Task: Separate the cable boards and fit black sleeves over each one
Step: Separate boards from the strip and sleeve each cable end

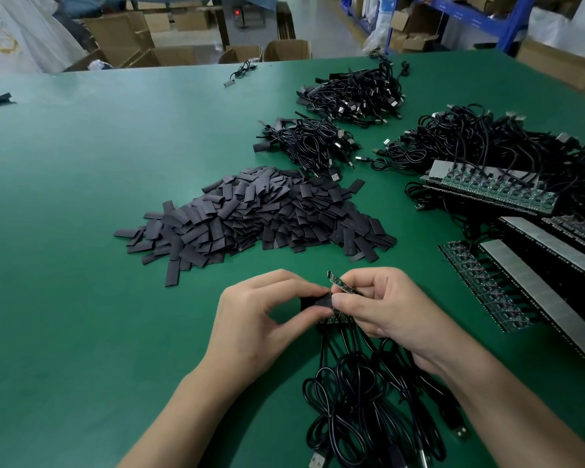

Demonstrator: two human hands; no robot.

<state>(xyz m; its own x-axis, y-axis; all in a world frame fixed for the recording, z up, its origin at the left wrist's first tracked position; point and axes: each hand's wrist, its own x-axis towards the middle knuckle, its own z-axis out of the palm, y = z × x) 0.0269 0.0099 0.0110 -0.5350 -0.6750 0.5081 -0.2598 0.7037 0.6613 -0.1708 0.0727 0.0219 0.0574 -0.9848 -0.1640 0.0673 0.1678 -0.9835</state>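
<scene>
Left hand [267,315] is pinching a black sleeve [314,303], right hand [382,305] is gripping the cable board [341,286] between them, and I'm risking snagging the sleeve's mouth by pushing it on crooked.

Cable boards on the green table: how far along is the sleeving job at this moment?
Done: the far cable pile and the middle cable pile appear already sleeved. In hand: the left hand pinches a black sleeve against the small board gripped by the right hand. Left: many joined board panels at right and a large sleeve pile.
</scene>
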